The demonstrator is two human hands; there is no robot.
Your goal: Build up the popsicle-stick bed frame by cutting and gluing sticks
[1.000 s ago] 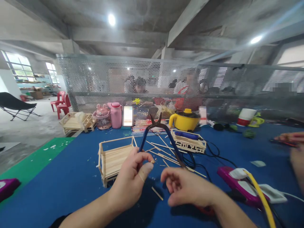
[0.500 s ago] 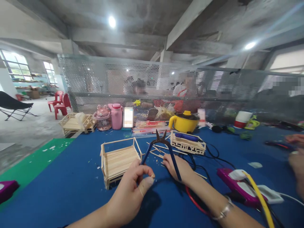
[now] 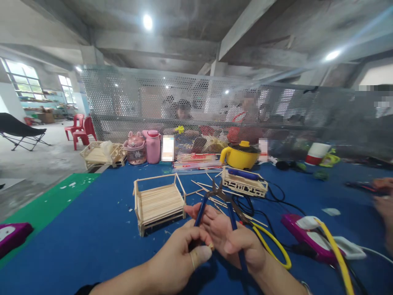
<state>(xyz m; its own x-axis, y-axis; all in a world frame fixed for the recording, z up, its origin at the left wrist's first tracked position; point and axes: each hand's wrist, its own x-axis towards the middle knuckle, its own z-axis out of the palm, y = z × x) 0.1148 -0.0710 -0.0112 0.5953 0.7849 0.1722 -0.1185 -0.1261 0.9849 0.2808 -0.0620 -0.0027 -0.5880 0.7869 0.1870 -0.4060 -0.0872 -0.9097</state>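
My left hand [image 3: 181, 254] is closed, pinching a small pale piece, seemingly wood, [image 3: 211, 246] between thumb and forefinger. Blue-handled nippers [image 3: 201, 211] stand between my hands, jaws apart and pointing up. One handle runs down behind my left fingers. Across the other handle lies the thumb of my right hand [image 3: 227, 233], its palm turned up and its fingers stretched toward the left hand. Just left of them sits a bed-like frame of thin wooden sticks [image 3: 159, 200]. A second cutting tool with yellow handles [image 3: 273, 243] lies beside my right hand.
Loose sticks [image 3: 211, 196] lie behind the hands. A blue-handled corded tool [image 3: 242, 174] rests on a smaller stick frame [image 3: 245, 188]. A yellow pot [image 3: 242, 157] and pink jug [image 3: 152, 147] stand at the back. Right are a power strip [image 3: 307, 235] and another person's hand [image 3: 383, 196].
My right hand has come back from the loose sticks, turned palm up and met the nippers' right handle. The nippers and my left hand have shifted right and lower. The yellow-handled tool now shows.
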